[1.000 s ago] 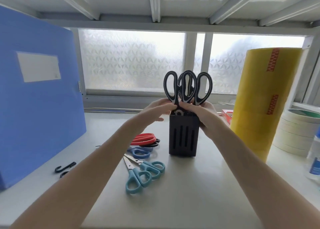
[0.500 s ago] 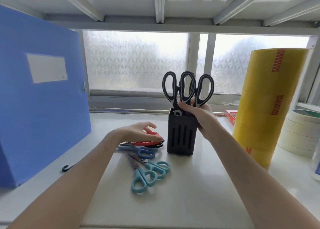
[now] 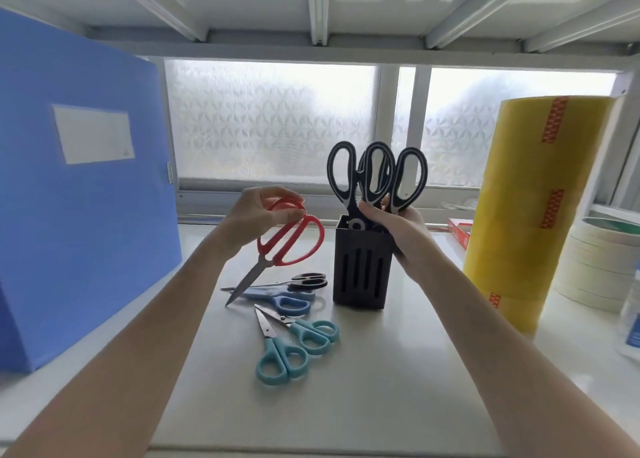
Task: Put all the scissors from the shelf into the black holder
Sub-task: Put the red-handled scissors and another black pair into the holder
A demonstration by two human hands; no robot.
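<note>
The black slotted holder (image 3: pixel 362 270) stands upright on the white shelf (image 3: pixel 363 388). Two black-handled scissors (image 3: pixel 375 175) stick up out of it, handles on top. My right hand (image 3: pixel 398 225) grips the holder's top edge and the base of those handles. My left hand (image 3: pixel 252 215) holds red-handled scissors (image 3: pixel 289 241) in the air left of the holder, blades pointing down-left. Lying on the shelf below are small black-handled scissors (image 3: pixel 308 280), blue-handled scissors (image 3: pixel 287 301) and two teal-handled scissors (image 3: pixel 294 348).
A tall blue file box (image 3: pixel 79 215) stands on the left. A big yellow tape roll (image 3: pixel 533 208) stands right of the holder, with stacked masking tape rolls (image 3: pixel 599 267) and a bottle (image 3: pixel 632 326) beyond. A red box (image 3: pixel 459 229) lies behind.
My left hand left the holder, dropped to the pile on the shelf and lifted the red-handled scissors. My right hand stayed on the holder.
</note>
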